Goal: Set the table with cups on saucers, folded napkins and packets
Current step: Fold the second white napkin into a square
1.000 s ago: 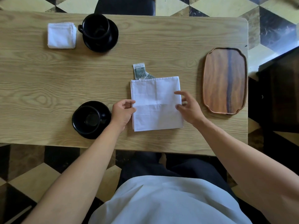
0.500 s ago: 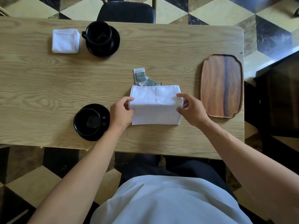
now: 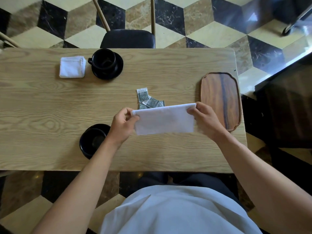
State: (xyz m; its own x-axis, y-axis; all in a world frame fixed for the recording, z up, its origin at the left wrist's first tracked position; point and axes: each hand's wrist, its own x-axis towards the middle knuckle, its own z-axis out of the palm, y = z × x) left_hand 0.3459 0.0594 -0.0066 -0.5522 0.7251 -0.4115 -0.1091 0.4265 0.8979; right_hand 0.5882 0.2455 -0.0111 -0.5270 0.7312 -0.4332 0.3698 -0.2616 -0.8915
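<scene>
A white napkin [image 3: 164,119], folded into a wide band, is held just above the wooden table [image 3: 50,102]. My left hand [image 3: 123,124] pinches its left end and my right hand [image 3: 205,119] pinches its right end. Several grey-green packets [image 3: 146,99] lie just behind the napkin, partly hidden by its top edge. A black cup on a black saucer [image 3: 93,141] stands at the near left, partly covered by my left wrist. A second black cup on its saucer [image 3: 106,64] stands at the far side, with a folded white napkin [image 3: 72,67] to its left.
An oblong dark wooden tray [image 3: 220,100] lies at the table's right end, close to my right hand. A black chair seat [image 3: 127,38] is tucked in at the far edge. A dark cabinet [image 3: 287,107] stands to the right of the table.
The napkin lay flat as a square; both hands folded its near half over and now hold it as a narrower band, lifted slightly. More packets show behind it.
</scene>
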